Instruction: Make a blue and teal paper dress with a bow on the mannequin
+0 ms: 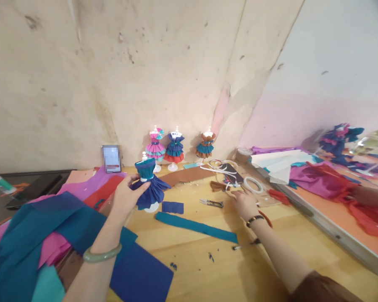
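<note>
My left hand (130, 193) grips a small dress form (150, 184) at its waist. This form wears a pleated teal bodice, a white waistband and a flared dark blue skirt, and stands on a white base. My right hand (244, 204) is low among the supplies on the right, beside white cord (219, 168) and a folded brown piece (218, 186). Its fingers are bent together, and what they pinch is hidden. Thread snips (211, 203) lie between the hands. Nearer me are a dark blue strip (173, 207) and a long teal strip (197, 227).
Three dressed miniature forms (175, 147) stand by the wall. A phone (111, 158) is propped at back left. Coloured sheets (66, 218) pile up on the left. A white tape roll (253, 184) lies at right. Beyond a metal edge (321, 228), another person's arm (373, 197) reaches in.
</note>
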The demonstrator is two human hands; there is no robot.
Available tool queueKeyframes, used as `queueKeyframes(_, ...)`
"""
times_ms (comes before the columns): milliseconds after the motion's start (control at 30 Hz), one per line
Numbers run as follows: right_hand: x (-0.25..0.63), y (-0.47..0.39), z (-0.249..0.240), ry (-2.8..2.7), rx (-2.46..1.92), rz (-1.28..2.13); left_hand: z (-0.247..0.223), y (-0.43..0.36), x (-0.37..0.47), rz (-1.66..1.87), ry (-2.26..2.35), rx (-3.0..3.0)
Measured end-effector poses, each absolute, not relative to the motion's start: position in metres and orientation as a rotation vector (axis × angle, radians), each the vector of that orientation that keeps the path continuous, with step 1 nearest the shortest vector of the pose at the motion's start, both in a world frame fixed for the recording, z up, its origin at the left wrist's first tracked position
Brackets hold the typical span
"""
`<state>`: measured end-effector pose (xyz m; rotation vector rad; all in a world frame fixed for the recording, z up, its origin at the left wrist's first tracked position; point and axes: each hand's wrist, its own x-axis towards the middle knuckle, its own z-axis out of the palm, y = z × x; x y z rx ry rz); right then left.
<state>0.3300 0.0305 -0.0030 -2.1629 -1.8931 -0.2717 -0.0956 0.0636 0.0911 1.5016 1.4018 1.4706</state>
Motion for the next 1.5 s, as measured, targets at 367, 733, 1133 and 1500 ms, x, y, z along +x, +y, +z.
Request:
queueKeyframes(367,0.332,0.032,-0.006,-1.929,-2.317,-0.261,0.094,0.065,-0.096,1.504,1.397,1.463)
queueKeyframes(733,0.345,0.04,-0.005,-1.899,-2.125,-0.191,0.093,0.063,-0.101,1.372,1.45,1.555)
queueKeyframes(1133,0.436,0.05,0.0,-1.464,-2.568,-0.028,0.097,0.064,-0.099,1.439,1.396,1.518)
queueKeyframes(1500,0.424,0.037,0.027,-1.517,-2.166,-0.005,0.106,0.058,-0.095,1.407,1.379,1.524)
